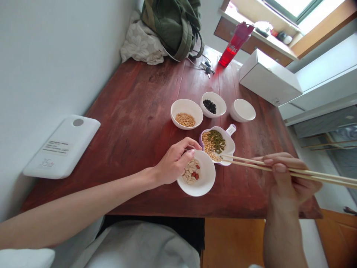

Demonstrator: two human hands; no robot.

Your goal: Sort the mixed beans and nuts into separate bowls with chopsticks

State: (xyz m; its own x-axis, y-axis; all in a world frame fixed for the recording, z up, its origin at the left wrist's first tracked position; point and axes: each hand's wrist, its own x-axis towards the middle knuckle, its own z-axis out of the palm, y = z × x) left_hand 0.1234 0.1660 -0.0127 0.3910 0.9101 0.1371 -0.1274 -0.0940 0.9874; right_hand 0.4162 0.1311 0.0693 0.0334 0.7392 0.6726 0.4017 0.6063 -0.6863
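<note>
My left hand [178, 160] grips the rim of a small white bowl [205, 182], thumb inside and fingers outside. In that bowl lie pale flat seeds [191, 173] and a few red pieces [196, 175]. Between the fingers of my right hand [287, 176] is a pair of chopsticks [251, 163]. Their tips reach into a flower-shaped dish [229, 143] with a short handle, at its near edge. That dish holds yellow soybeans [208, 143] and green beans [216, 139]. Whether the tips pinch anything is too small to tell.
Behind stand a bowl [178, 108] of soybeans, a bowl [220, 106] of black beans and an empty white bowl [242, 111]. Farther off are a green bag [173, 26], keys [206, 68], a red bottle [235, 44] and a white box [269, 78]. A white power bank [63, 147] leans left.
</note>
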